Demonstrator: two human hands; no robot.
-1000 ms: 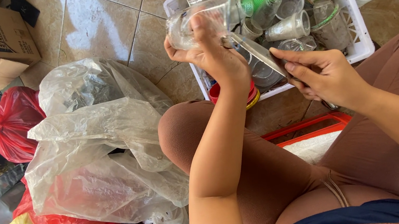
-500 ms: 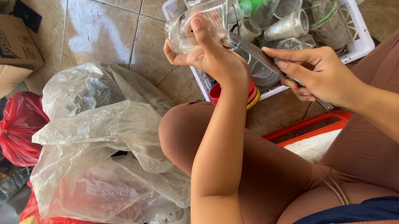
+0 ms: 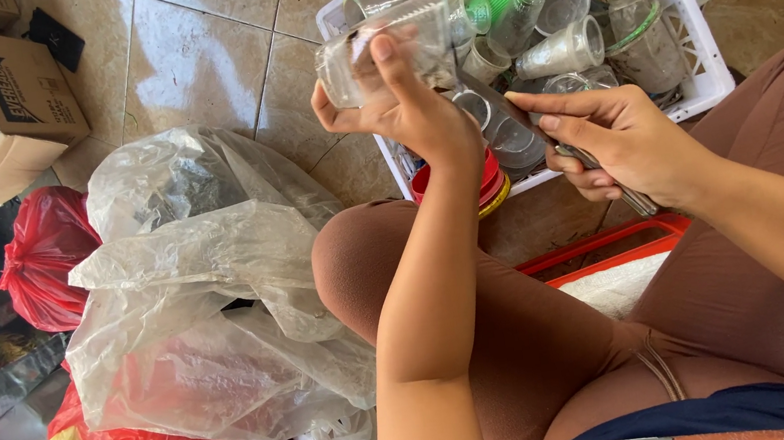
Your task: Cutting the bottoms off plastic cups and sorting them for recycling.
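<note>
My left hand (image 3: 408, 112) is raised, gripping a clear plastic cup (image 3: 380, 50); my right hand (image 3: 618, 135) pinches a thin metal tool (image 3: 615, 186).

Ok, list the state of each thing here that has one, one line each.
left hand: closed around a clear plastic cup, raised over the crate
clear plastic cup: on its side, empty
right hand: gripping a thin metal tool
metal tool: held, its end sticking out below the fingers
white crate: full of loose cups
clear plastic bag: crumpled, on the floor
red bag: knotted shut
cardboard box: flaps open
</note>
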